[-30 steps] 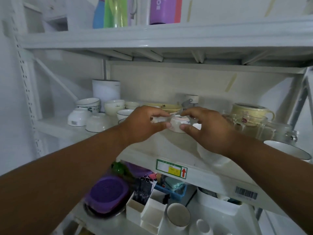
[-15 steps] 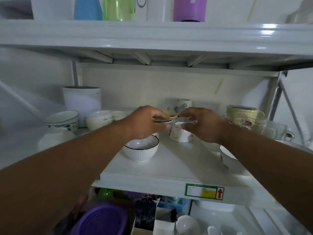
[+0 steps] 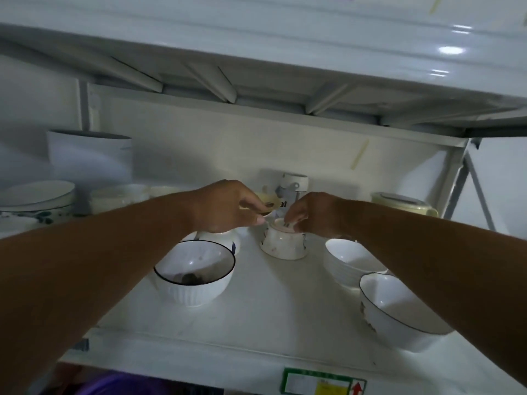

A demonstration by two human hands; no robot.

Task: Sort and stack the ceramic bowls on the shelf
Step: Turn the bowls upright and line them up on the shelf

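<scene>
We locate the inverted small bowl at the middle of the shelf, toward the back edge, resting rim-down with its foot ring upward; the right hand sits directly above it, its curled fingertips touching the foot ring; we read this grip as closed on the bowl. The left hand hovers just beside it on the left, fingers curled; thumb and forefinger appear to pinch a small pale piece, though blur prevents us from identifying it. Under the left hand stands a white bowl, partly hidden; nearer the front edge sits a ribbed dark-rimmed bowl, upright, with a dark patch inside. Toward the right edge we see a plain white bowl, and in front of it, touching or nearly so, a larger dark-rimmed bowl. At the back left corner stand stacked patterned bowls and a tall white canister; at the back right, a yellowish mug.
</scene>
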